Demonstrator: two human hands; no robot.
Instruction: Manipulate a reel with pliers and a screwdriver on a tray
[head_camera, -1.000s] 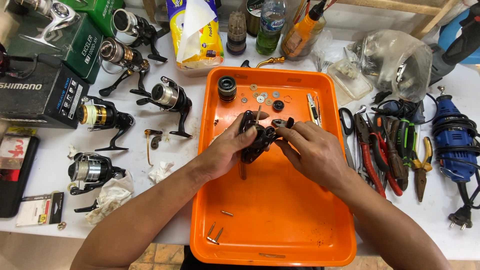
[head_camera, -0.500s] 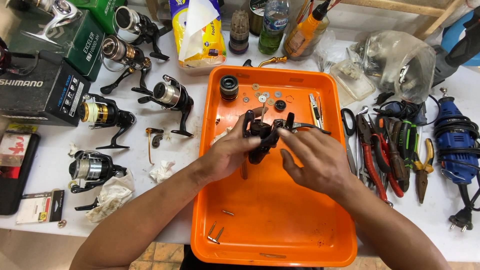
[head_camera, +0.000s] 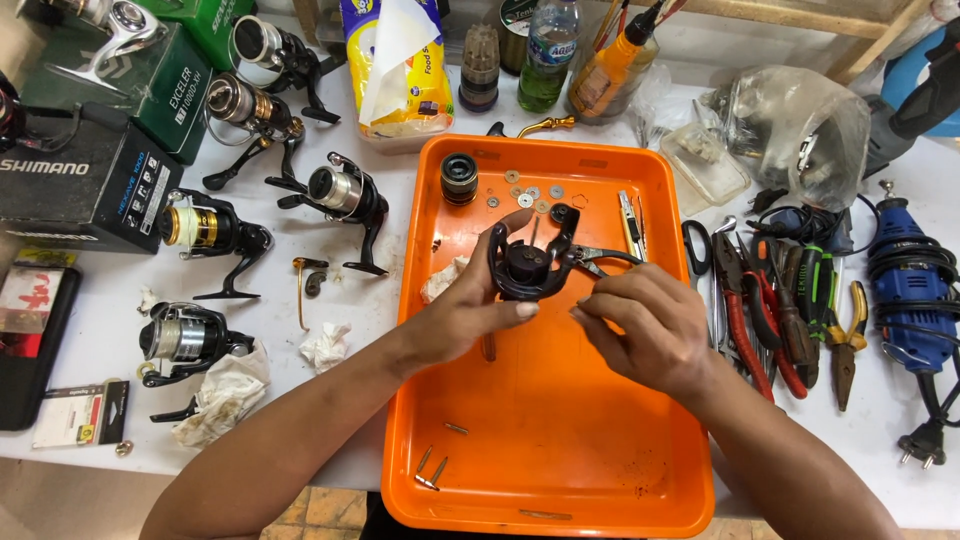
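A person's two bare hands work over an orange tray (head_camera: 560, 470) at the centre of the frame, where a black reel body (head_camera: 527, 266) is held clear of the tray floor, just above the middle. The left hand (head_camera: 470, 310) cups the reel body from below and the left, thumb and fingers closed around its frame, apparently to steady it and turn its open face upward. The right hand (head_camera: 645, 325) sits just right of it, fingertips drawn narrow as if pinching a slim tool or small part near the reel's right edge; what it pinches cannot be made out. A dark, pliers-like tool (head_camera: 600, 258) shows between the two hands.

Loose pieces lie inside the tray, seemingly so that nothing rolls away: a dark spool (head_camera: 459, 178) at the upper left corner, a scatter of small washers (head_camera: 525, 192) beside it along the top, a few small screws (head_camera: 430, 472) near the lower left, and a slim pen-like tool (head_camera: 628, 222) at the upper right.

Left of the tray, several spinning reels (head_camera: 335, 195) stand on the white table (head_camera: 330, 410) among crumpled rags (head_camera: 225, 395), with reel boxes (head_camera: 75, 185) at the far left. To the right, pliers and cutters (head_camera: 770, 320) lie side by side within easy reach, next to a blue rotary tool (head_camera: 905, 285). Bottles (head_camera: 545, 50) and an orange oil bottle (head_camera: 605, 70) line the top edge
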